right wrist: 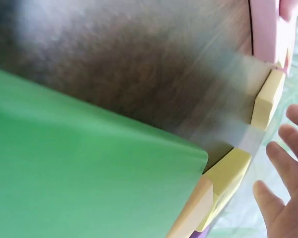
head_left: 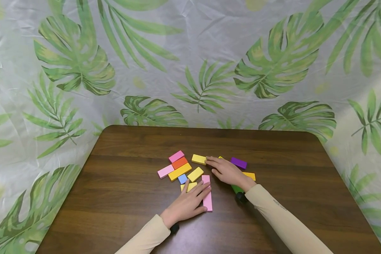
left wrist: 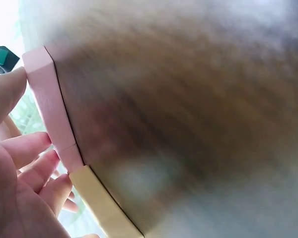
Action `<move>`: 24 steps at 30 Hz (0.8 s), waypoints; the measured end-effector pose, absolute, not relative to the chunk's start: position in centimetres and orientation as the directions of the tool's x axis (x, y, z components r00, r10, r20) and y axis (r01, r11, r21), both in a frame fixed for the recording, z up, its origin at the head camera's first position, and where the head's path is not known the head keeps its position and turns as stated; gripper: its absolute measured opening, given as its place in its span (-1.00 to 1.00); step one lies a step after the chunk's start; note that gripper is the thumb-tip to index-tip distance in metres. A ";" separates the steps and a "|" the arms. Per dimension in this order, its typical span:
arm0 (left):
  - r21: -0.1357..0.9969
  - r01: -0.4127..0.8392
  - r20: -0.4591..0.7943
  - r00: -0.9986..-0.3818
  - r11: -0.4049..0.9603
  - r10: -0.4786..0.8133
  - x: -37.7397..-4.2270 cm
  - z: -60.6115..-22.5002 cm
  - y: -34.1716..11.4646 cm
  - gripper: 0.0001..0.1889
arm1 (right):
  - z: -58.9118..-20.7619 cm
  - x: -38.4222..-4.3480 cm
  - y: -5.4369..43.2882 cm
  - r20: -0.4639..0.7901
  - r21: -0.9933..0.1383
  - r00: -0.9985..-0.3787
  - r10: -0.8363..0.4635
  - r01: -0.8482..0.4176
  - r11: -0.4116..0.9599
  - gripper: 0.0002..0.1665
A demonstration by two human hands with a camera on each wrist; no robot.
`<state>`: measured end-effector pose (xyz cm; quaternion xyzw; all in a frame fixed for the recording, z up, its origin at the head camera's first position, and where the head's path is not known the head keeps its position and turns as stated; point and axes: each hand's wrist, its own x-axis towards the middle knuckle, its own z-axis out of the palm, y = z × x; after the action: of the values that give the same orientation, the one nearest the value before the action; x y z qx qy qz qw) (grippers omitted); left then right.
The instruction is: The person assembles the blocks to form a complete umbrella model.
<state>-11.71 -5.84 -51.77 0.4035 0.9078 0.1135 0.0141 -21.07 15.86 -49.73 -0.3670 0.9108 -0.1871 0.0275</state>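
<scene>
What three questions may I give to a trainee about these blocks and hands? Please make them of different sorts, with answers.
1. Which hand touches the long pink block?
2. True or false: the blue block lies apart from the purple block.
3. Fill in the colour: the right hand has its fingertips close to a ____ block.

Key:
1. The left hand.
2. True.
3. Yellow (the yellow block).
</scene>
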 end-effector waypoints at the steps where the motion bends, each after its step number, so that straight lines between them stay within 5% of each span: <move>1: 0.219 0.730 0.067 -0.673 0.647 0.736 -11.7 -51.8 -5.8 -0.34 | -49.8 -21.2 15.8 0.082 -0.356 -0.728 -0.681 -0.659 0.662 -0.50; 24: 0.223 0.733 0.052 -0.668 0.643 0.743 -12.0 -51.8 -6.2 -0.32 | -49.8 -20.9 15.8 0.091 -0.269 -0.704 -0.704 -0.698 0.664 -0.56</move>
<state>-12.03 -6.20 -51.80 0.4071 0.9061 0.1133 0.0220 -20.92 15.75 -49.76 -0.3844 0.9120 -0.1430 0.0106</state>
